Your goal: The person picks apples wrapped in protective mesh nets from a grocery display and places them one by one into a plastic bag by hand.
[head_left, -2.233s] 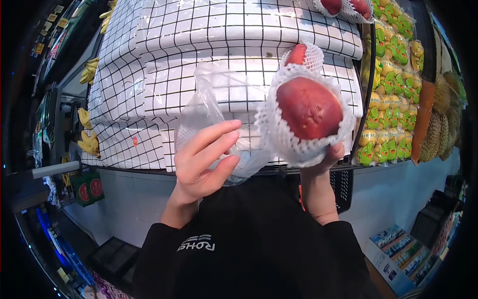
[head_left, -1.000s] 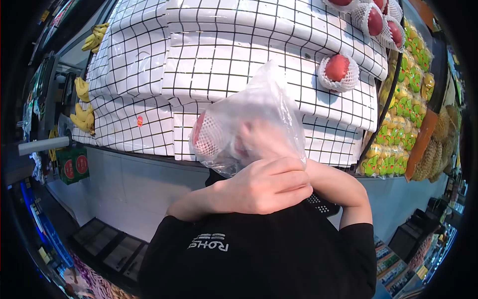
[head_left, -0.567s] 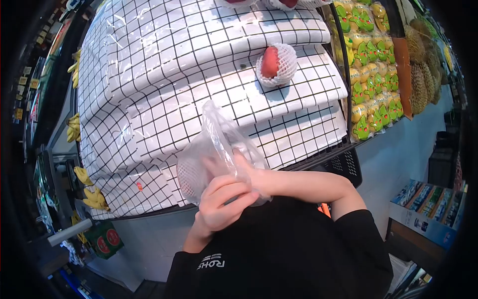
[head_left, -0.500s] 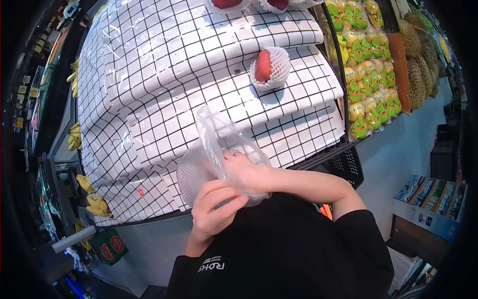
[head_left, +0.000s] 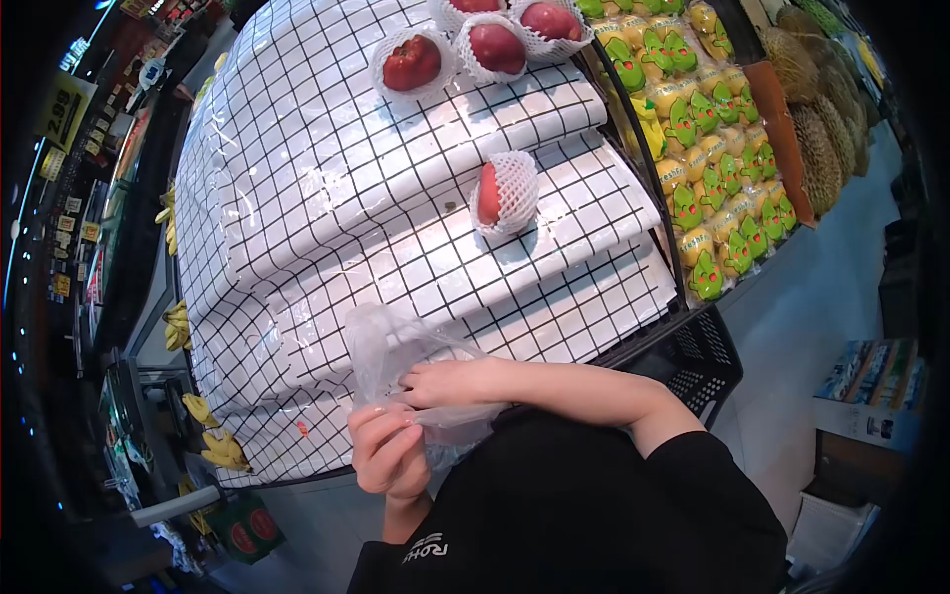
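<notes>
My left hand (head_left: 389,450) is closed on the rim of a clear plastic bag (head_left: 374,346), low over the front of the display. My right hand (head_left: 442,384) reaches across to the bag's upper part, its fingers curled into the plastic. The bag's lower part hangs close against my black shirt, and I cannot make out what lies inside it. Ahead of both hands, a red fruit (head_left: 489,195) in a white foam net rests alone on a step of the checked cloth (head_left: 396,208).
Several more netted red fruits (head_left: 498,49) sit on the top step. Packed yellow fruit (head_left: 712,148) fills the right side, with a black basket (head_left: 717,361) below it. Bananas (head_left: 226,450) hang along the left edge. A carton of goods (head_left: 871,386) stands far right.
My right hand has moved left and out towards the bag's mouth, and the bag has shifted down and left. The view has tilted, showing more fruit at the top.
</notes>
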The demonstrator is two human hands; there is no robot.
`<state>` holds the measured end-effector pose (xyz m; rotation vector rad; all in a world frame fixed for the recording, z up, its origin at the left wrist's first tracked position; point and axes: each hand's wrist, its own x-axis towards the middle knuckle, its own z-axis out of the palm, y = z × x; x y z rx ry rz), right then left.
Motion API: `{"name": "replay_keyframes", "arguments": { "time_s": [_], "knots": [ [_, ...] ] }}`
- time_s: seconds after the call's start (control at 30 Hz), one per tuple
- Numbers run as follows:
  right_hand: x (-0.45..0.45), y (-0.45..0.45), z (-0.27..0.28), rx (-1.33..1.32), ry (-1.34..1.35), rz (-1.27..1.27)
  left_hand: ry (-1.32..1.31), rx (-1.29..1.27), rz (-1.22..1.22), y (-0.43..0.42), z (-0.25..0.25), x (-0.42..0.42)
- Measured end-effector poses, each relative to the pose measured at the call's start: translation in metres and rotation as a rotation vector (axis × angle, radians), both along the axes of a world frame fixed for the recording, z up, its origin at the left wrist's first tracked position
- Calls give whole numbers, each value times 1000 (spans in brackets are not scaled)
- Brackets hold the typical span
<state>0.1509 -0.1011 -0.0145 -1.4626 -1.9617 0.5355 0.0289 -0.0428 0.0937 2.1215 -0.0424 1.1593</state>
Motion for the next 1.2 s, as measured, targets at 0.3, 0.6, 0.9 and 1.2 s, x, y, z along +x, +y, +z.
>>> {"name": "replay_keyframes", "arguments": {
  "time_s": [0.3,0.6,0.9,1.2],
  "knots": [
    [37,-25,54,-164,171,-46,74,-31,130,-4,-16,-9],
    [164,-94,66,463,463,-1129,-10,-100,214,-20,-24,4],
    [189,-92,42,219,235,-989,178,-152,196,-23,-12,37],
    [183,-92,34,257,348,-1007,166,-174,216,-27,-12,34]
  ]
}}
